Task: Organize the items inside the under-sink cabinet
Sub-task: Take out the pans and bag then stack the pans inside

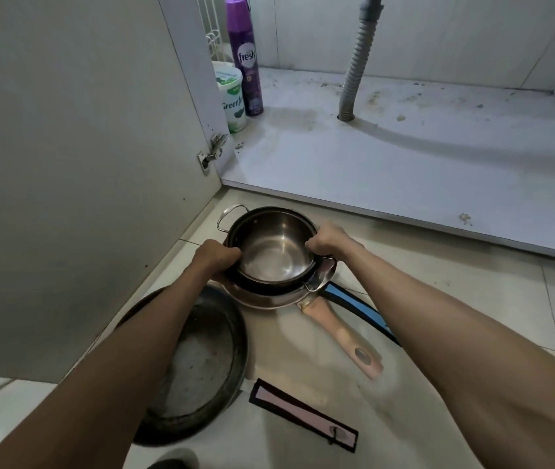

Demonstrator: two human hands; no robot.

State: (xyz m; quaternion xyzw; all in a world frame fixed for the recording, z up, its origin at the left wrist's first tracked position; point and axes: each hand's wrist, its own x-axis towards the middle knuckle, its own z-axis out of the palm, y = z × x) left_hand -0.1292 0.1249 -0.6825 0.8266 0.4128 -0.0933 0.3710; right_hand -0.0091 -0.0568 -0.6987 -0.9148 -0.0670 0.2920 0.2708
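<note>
behind, purple "fresly" spray can (pixel 246 59), white "greenf…" tub (pixel 232 99)

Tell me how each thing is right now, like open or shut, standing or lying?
Cabinet door: open.
Steel pot: empty, nested in other pans, gripped by left hand and right hand.
Air freshener can: upright, cap on.
White tub: upright, lid on.
Round dark pan: flat on floor tiles, empty.
Cabinet floor: stained.
Drain hose: plugged into cabinet floor.

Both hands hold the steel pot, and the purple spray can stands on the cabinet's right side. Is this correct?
No: the head view shows the spray can on the left side of the cabinet. The left hand and right hand do hold the pot.
</note>
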